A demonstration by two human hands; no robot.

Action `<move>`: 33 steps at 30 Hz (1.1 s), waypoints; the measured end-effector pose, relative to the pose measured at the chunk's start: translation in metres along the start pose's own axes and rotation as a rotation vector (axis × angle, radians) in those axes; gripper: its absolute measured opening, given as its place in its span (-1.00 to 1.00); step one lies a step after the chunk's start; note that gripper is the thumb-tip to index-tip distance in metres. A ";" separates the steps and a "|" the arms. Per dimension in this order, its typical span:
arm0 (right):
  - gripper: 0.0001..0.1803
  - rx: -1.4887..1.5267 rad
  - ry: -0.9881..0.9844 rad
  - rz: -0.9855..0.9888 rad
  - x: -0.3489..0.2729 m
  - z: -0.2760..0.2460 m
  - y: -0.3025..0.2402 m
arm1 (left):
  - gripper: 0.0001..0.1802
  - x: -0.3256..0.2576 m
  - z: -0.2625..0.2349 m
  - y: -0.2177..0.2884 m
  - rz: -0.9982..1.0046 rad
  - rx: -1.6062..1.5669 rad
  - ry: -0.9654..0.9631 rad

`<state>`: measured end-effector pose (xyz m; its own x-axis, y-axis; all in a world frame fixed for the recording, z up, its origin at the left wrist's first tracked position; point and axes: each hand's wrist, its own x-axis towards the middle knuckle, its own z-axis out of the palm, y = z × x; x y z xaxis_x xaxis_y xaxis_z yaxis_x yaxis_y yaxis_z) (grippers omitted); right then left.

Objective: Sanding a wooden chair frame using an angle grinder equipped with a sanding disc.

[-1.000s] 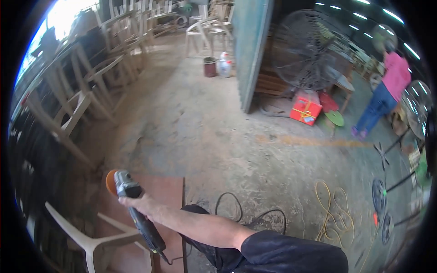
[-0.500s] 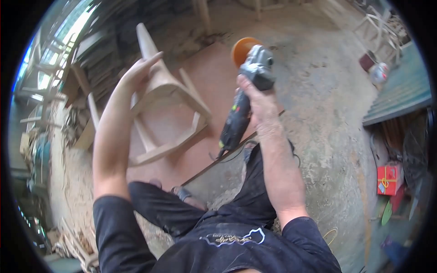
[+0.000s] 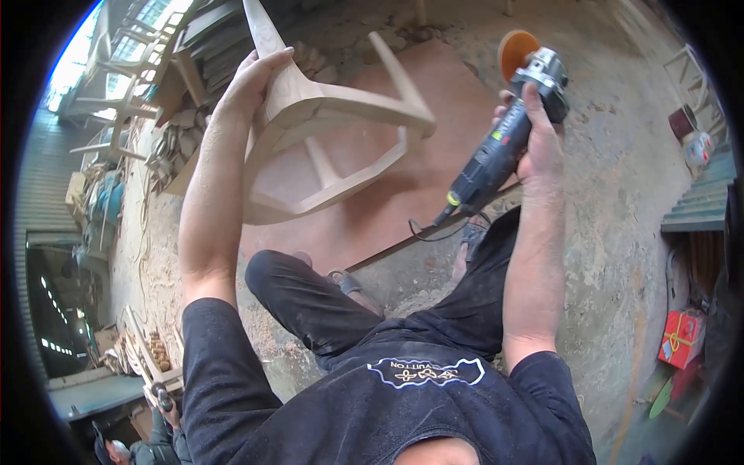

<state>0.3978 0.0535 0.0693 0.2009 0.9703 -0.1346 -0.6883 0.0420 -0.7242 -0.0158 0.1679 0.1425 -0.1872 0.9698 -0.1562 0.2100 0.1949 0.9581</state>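
Note:
My left hand [image 3: 262,76] is wrapped round a leg of a pale, unpainted wooden chair frame [image 3: 364,97], near where the leg joins the seat rails. The frame is tilted, with its legs pointing different ways and its open middle showing. In my right hand [image 3: 536,139] is an angle grinder [image 3: 496,155] with a grey metal head, a dark body and an orange disc [image 3: 518,53]. The disc is apart from the wood. From the grinder's lower end a thin black cord [image 3: 422,232] loops down near my right foot.
A reddish-brown board [image 3: 457,101] lies on the dusty floor under the frame. Wooden chair frames [image 3: 128,101] are stacked at the far left. A corrugated sheet [image 3: 701,198] and a red box [image 3: 682,339] are at the right. Another person [image 3: 147,449] works at the lower left.
The chair frame has turned and swung up in my left hand. My right hand has carried the grinder rightward, away from the frame. The whole view has also shifted.

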 end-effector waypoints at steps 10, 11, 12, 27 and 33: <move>-0.42 -0.239 -0.066 0.047 -0.006 -0.007 0.004 | -0.17 -0.061 -0.062 -0.112 -0.005 -0.507 0.175; -0.46 -0.327 -0.115 0.032 -0.007 -0.009 0.006 | -0.17 -0.063 -0.066 -0.120 -0.007 -0.528 0.171; -0.55 -0.402 -0.114 0.015 -0.008 -0.009 0.010 | -0.18 -0.064 -0.074 -0.127 -0.015 -0.605 0.184; -0.48 -0.738 -0.470 0.056 -0.081 0.044 0.049 | -0.17 -0.117 -0.100 -0.172 0.039 -0.712 0.286; -0.32 -1.101 -0.743 -0.140 -0.116 0.086 0.094 | -0.21 -0.107 -0.114 -0.169 0.129 -0.791 0.246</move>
<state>0.2499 -0.0346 0.0747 -0.4434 0.8871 0.1279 0.2955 0.2794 -0.9136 -0.1406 0.0142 0.0251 -0.4316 0.8997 -0.0649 -0.4737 -0.1648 0.8651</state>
